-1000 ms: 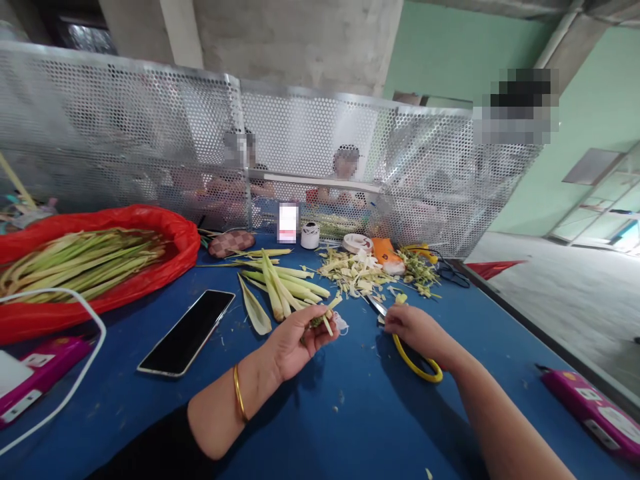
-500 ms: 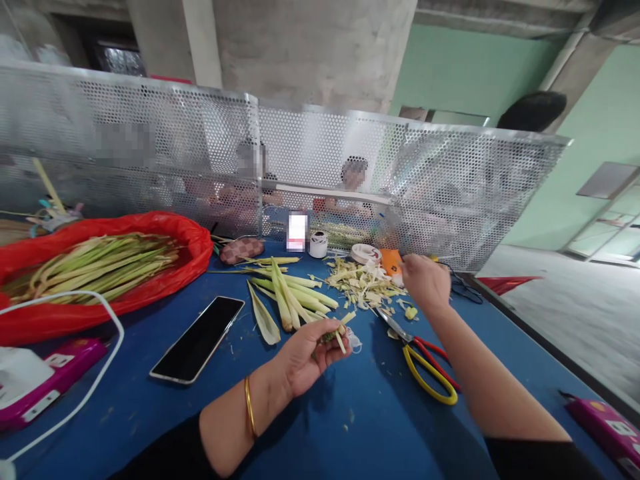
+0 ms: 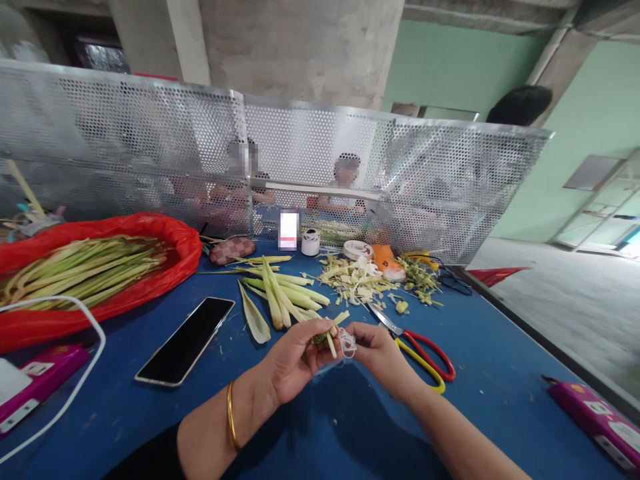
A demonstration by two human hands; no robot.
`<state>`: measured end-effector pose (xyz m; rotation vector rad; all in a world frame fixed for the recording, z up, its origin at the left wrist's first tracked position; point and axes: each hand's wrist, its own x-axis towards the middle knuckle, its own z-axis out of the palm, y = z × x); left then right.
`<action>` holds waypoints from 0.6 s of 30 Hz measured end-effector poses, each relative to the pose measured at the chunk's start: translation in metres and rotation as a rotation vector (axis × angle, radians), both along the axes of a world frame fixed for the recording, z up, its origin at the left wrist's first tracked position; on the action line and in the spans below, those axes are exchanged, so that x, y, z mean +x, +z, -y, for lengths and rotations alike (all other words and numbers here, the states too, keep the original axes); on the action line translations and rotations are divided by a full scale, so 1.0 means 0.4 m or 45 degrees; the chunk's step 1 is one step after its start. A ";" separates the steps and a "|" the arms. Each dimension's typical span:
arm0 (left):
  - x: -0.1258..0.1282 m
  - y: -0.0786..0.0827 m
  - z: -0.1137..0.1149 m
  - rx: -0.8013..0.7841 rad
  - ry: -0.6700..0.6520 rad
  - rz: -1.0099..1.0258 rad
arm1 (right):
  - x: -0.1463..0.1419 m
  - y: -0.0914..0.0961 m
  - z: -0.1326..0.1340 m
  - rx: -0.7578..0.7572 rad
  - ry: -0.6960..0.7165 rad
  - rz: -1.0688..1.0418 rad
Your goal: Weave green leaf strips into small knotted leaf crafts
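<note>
My left hand (image 3: pixel 290 363), closed, holds a small bundle of pale green leaf strips (image 3: pixel 332 335), with a green bit showing between thumb and fingers. Against that bundle, my right hand (image 3: pixel 383 360) has its fingers pinched at a loose tangle of white thread (image 3: pixel 347 345); some fingertips are hidden. Scissors (image 3: pixel 399 331) with one red and one yellow handle lie just beyond my right hand. Past my left hand are several pale green husk leaves (image 3: pixel 280 293), lying on the blue table (image 3: pixel 345 427).
A red bag (image 3: pixel 193 250) of long leaf strips and a black-screened phone (image 3: pixel 187 340) lie left. Cut scraps (image 3: pixel 350 280), an orange packet (image 3: pixel 386 260) and a tape roll (image 3: pixel 358 250) are at the back. A perforated metal screen (image 3: pixel 310 147) stands behind; people sit beyond it.
My right hand has come back from the orange packet at the far right to the thread beside my left hand. The left hand still holds the leaf strips. The view has shifted slightly.
</note>
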<state>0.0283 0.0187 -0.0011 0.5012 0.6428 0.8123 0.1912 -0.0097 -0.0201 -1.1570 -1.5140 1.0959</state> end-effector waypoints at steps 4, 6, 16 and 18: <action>-0.001 0.005 -0.011 -0.039 0.082 -0.033 | 0.023 0.009 -0.005 -0.132 -0.027 -0.167; -0.004 0.009 -0.019 -0.057 0.126 -0.051 | 0.034 0.020 -0.005 -0.217 -0.048 -0.294; -0.015 0.020 -0.039 -0.093 0.220 -0.028 | 0.078 0.009 -0.033 -0.356 -0.313 -0.677; -0.016 0.019 -0.045 -0.107 0.254 -0.021 | 0.085 0.010 -0.038 -0.356 -0.349 -0.726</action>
